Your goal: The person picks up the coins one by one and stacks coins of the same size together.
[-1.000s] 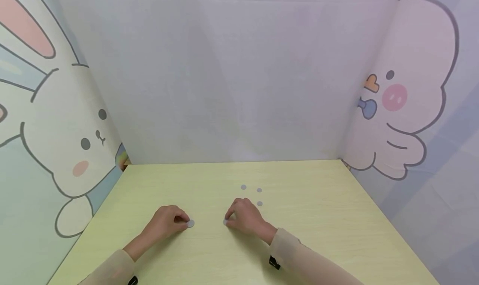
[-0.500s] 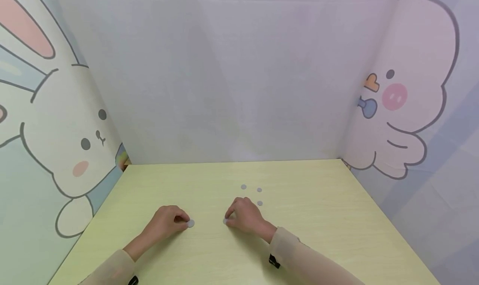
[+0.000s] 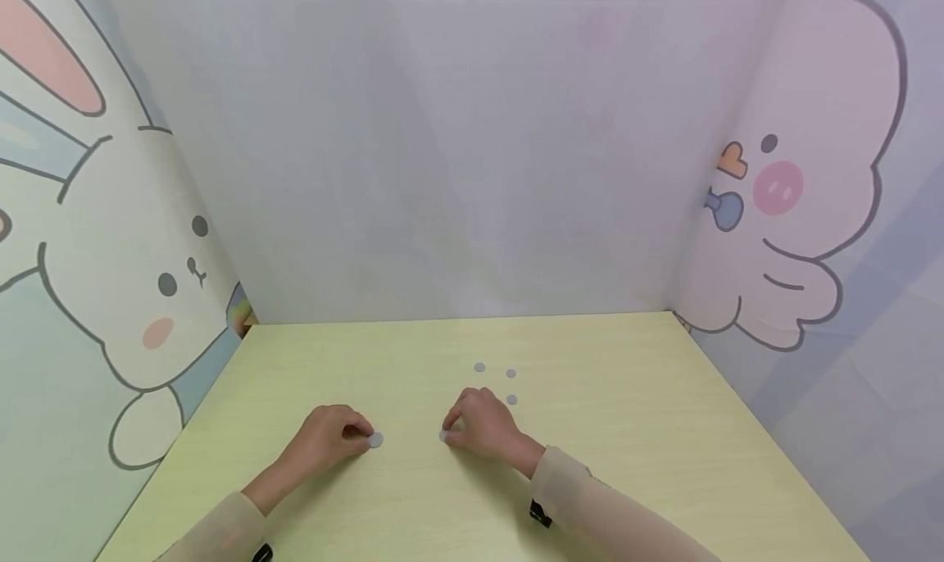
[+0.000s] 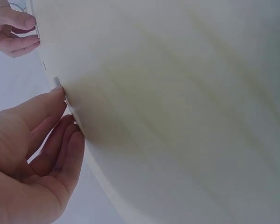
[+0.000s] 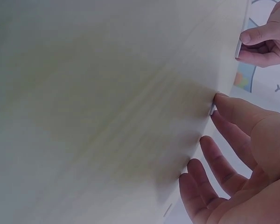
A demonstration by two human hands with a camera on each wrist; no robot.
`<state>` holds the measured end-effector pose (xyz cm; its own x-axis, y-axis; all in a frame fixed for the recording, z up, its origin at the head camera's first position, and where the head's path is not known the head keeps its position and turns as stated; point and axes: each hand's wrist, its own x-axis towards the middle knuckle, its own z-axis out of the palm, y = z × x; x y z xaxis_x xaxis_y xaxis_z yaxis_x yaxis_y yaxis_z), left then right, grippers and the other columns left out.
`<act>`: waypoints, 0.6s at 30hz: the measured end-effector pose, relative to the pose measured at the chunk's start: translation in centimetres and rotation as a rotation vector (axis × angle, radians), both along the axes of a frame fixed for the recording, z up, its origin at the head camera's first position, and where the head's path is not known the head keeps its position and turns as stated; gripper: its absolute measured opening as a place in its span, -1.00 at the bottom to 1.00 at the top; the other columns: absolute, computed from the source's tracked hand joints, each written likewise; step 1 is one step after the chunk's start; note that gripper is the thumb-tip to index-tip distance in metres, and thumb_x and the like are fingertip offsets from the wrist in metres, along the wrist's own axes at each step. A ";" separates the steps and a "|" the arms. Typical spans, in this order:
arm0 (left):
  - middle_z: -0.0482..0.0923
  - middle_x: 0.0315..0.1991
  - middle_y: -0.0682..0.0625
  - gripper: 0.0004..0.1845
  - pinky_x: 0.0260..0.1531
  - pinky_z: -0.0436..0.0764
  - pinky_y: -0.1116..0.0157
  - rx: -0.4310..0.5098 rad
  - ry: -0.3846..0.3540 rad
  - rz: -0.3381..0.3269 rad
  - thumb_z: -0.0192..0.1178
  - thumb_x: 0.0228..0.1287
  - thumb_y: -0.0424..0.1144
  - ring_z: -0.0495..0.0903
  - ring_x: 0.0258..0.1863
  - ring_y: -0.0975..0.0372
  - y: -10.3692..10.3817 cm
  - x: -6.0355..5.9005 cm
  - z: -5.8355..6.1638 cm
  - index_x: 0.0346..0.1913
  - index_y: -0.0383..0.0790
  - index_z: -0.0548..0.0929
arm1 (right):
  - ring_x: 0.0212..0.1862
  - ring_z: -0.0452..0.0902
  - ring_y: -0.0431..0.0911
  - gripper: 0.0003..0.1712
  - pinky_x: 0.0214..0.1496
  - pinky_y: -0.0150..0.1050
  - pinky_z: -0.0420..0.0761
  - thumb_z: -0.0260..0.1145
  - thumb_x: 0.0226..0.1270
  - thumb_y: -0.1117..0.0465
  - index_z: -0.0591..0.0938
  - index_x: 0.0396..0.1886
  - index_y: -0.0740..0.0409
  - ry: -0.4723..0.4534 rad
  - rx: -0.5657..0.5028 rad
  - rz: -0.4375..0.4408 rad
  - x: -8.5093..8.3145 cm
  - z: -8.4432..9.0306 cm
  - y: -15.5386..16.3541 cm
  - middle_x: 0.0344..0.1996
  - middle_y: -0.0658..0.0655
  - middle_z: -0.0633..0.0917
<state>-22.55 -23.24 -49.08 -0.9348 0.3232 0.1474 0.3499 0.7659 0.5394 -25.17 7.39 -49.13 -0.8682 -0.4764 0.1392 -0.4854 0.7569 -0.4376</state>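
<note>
Pale yellow table (image 3: 627,431), walled on three sides, bare toward its edges. Left hand (image 3: 324,439) pinching a grey disc (image 3: 376,440); right hand (image 3: 479,427) pinching another disc (image 3: 444,437). Three loose discs (image 3: 511,373) just beyond.

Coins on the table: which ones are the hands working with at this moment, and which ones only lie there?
In hand:
- coin at the left hand, touched by its fingertips
- coin at the right hand, mostly hidden under its fingers

Lying about:
- three loose coins beyond the right hand, untouched
- the yellow table
</note>
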 end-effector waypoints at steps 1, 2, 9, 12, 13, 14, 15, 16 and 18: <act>0.73 -0.29 0.22 -0.89 -0.22 0.62 0.34 0.000 0.001 0.000 0.57 0.21 -0.27 0.63 -0.28 0.34 0.0 0.0 0.0 -0.25 -0.01 0.85 | -0.09 0.56 -0.12 -0.95 -0.13 -0.28 0.53 0.65 0.24 0.06 0.90 -0.37 -0.14 -0.002 -0.001 -0.001 0.0 0.0 0.0 -0.21 -0.12 0.76; 0.73 -0.29 0.22 -0.89 -0.22 0.62 0.34 -0.001 0.002 0.000 0.57 0.21 -0.27 0.63 -0.27 0.34 0.0 0.0 0.0 -0.25 0.00 0.86 | -0.09 0.56 -0.12 -0.95 -0.13 -0.28 0.54 0.65 0.24 0.06 0.90 -0.37 -0.15 -0.003 -0.001 -0.001 0.0 0.0 0.0 -0.20 -0.12 0.76; 0.74 -0.28 0.23 -0.89 -0.21 0.63 0.33 -0.002 -0.005 0.006 0.58 0.21 -0.26 0.64 -0.26 0.34 0.1 0.0 -0.1 -0.25 0.01 0.86 | -0.09 0.55 -0.11 -0.94 -0.13 -0.27 0.53 0.64 0.25 0.04 0.90 -0.36 -0.15 -0.009 -0.001 -0.004 0.0 -0.1 0.1 -0.20 -0.11 0.75; 0.74 -0.28 0.22 -0.89 -0.21 0.63 0.33 0.000 -0.011 0.009 0.57 0.21 -0.27 0.64 -0.27 0.35 0.1 0.1 0.0 -0.25 0.00 0.86 | -0.08 0.55 -0.11 -0.94 -0.12 -0.27 0.52 0.64 0.25 0.04 0.90 -0.36 -0.15 -0.006 0.001 -0.003 0.0 0.0 0.1 -0.19 -0.11 0.75; 0.74 -0.28 0.22 -0.89 -0.21 0.63 0.33 0.000 -0.011 0.010 0.57 0.21 -0.27 0.63 -0.27 0.35 0.1 0.1 0.0 -0.25 0.00 0.86 | -0.08 0.55 -0.10 -0.94 -0.12 -0.27 0.52 0.64 0.25 0.04 0.90 -0.36 -0.14 -0.005 0.002 -0.002 0.0 0.0 0.1 -0.19 -0.11 0.75; 0.74 -0.28 0.22 -0.89 -0.21 0.63 0.33 -0.001 -0.011 0.010 0.57 0.21 -0.27 0.63 -0.27 0.35 0.2 0.1 0.0 -0.25 0.00 0.86 | -0.08 0.55 -0.10 -0.94 -0.12 -0.27 0.53 0.64 0.25 0.04 0.90 -0.36 -0.14 -0.002 0.003 -0.002 0.0 0.0 0.2 -0.19 -0.11 0.75; 0.74 -0.28 0.22 -0.89 -0.21 0.62 0.33 -0.001 -0.011 0.010 0.57 0.21 -0.27 0.63 -0.27 0.35 0.2 0.1 0.0 -0.25 -0.01 0.86 | -0.08 0.55 -0.10 -0.94 -0.12 -0.27 0.53 0.64 0.25 0.04 0.90 -0.36 -0.14 0.000 0.005 -0.002 0.1 0.0 0.2 -0.19 -0.11 0.75; 0.74 -0.28 0.22 -0.89 -0.21 0.62 0.33 -0.003 -0.010 0.010 0.57 0.21 -0.27 0.63 -0.27 0.35 0.2 0.1 0.1 -0.24 -0.01 0.86 | -0.08 0.55 -0.10 -0.94 -0.12 -0.27 0.53 0.64 0.25 0.04 0.90 -0.36 -0.14 0.001 0.007 -0.002 0.1 0.0 0.2 -0.19 -0.11 0.76; 0.74 -0.28 0.22 -0.89 -0.21 0.62 0.33 -0.008 -0.010 0.005 0.57 0.21 -0.27 0.63 -0.27 0.35 0.2 0.1 0.1 -0.24 -0.01 0.86 | -0.08 0.56 -0.10 -0.94 -0.12 -0.26 0.53 0.64 0.25 0.04 0.90 -0.36 -0.14 0.001 0.007 -0.002 0.0 0.0 0.2 -0.20 -0.10 0.76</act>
<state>-22.43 -23.00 -48.94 -0.9377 0.3198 0.1359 0.3410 0.7716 0.5369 -25.13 7.55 -49.10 -0.8690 -0.4754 0.1370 -0.4844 0.7610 -0.4316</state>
